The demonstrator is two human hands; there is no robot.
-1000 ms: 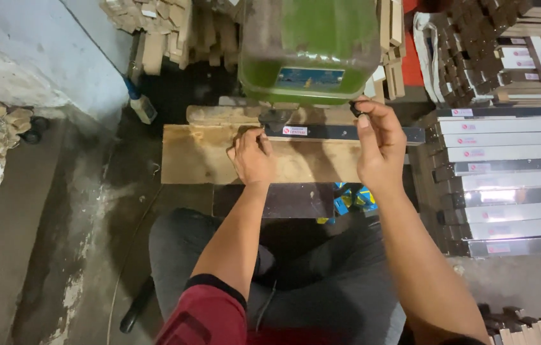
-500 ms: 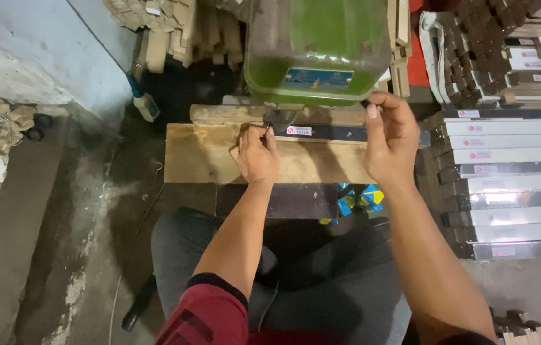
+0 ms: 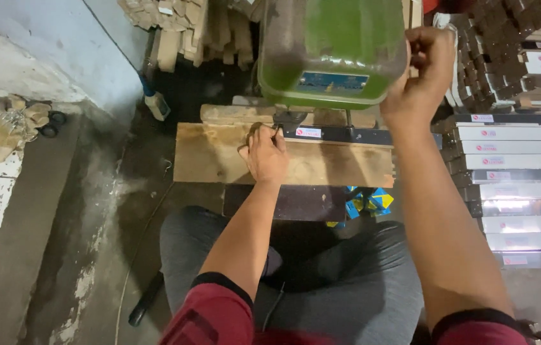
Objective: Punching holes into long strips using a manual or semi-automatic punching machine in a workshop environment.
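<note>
A green machine [image 3: 331, 51] stands over a pale wooden board [image 3: 213, 156] in front of my knees. A dark metal strip [image 3: 366, 135] lies along the board under the machine. My left hand [image 3: 267, 156] rests on the board, its fingertips pinching a small wooden piece [image 3: 255, 131] against the strip's left end. My right hand [image 3: 419, 73] is raised beside the machine's right edge. Its fingers are curled into a fist, and anything inside it is hidden.
Stacked white and dark flat boxes [image 3: 513, 191] fill the right side. Wooden blocks [image 3: 181, 25] are piled at the back. A blue-handled brush [image 3: 154, 101] leans near the wall, and scraps [image 3: 8, 128] lie at the left. A blue and yellow packet [image 3: 367, 201] sits under the board.
My right hand has left the right end of the dark strip and risen to the machine's right side. My left hand stays at the strip's left end.
</note>
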